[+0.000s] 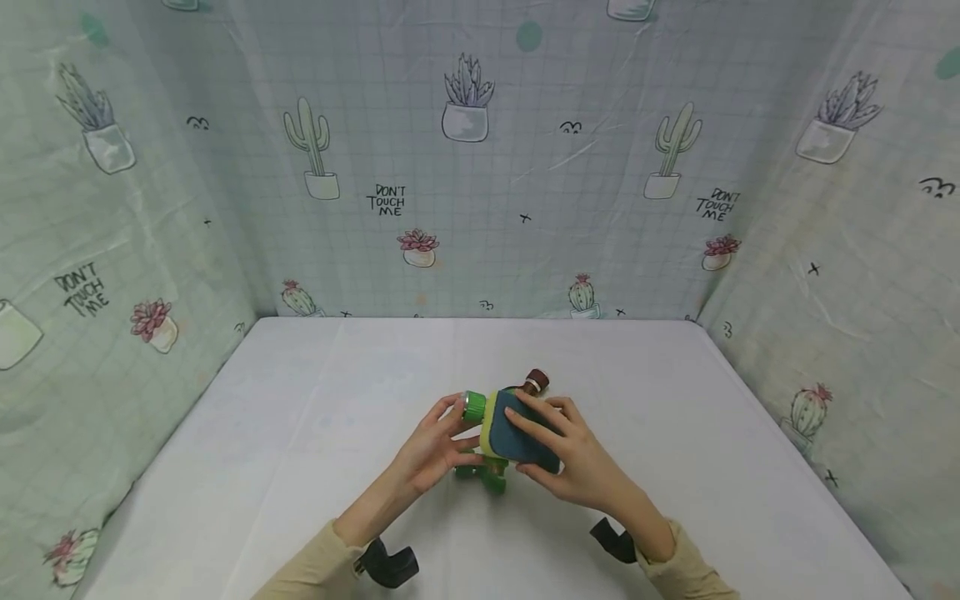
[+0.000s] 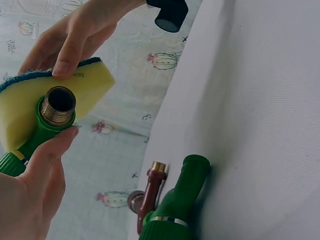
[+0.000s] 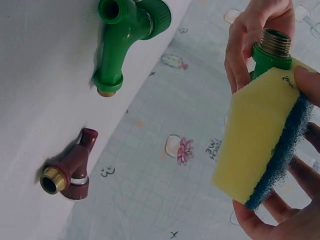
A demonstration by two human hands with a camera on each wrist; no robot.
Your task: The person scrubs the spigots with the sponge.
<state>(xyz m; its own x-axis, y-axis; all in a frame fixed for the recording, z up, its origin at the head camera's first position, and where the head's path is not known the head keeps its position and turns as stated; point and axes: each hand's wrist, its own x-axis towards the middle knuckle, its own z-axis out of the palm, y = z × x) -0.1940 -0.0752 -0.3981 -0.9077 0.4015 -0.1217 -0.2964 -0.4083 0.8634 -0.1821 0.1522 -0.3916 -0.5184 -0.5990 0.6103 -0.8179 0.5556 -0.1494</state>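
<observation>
A green plastic tap (image 2: pixel 37 135) with a brass threaded end is held by my left hand (image 1: pixel 438 450). Its ribbed green knob (image 1: pixel 474 406) shows between that hand and the sponge in the head view. My right hand (image 1: pixel 577 450) grips a sponge (image 1: pixel 521 429), yellow with a dark blue scouring layer. The sponge's yellow side lies against the tap body, hiding part of it. Fingers of the right hand spread over the blue layer. Below the hands a second green tap (image 3: pixel 115 50) lies on the table, near a dark red tap (image 3: pixel 72 167) with a brass threaded end.
A white cloth-covered table (image 1: pixel 360 375) spreads under the hands. Patterned curtains (image 1: pixel 480 208) with cactus prints stand at its back and sides. Black curved pieces (image 1: pixel 390 567) sit at both wrists.
</observation>
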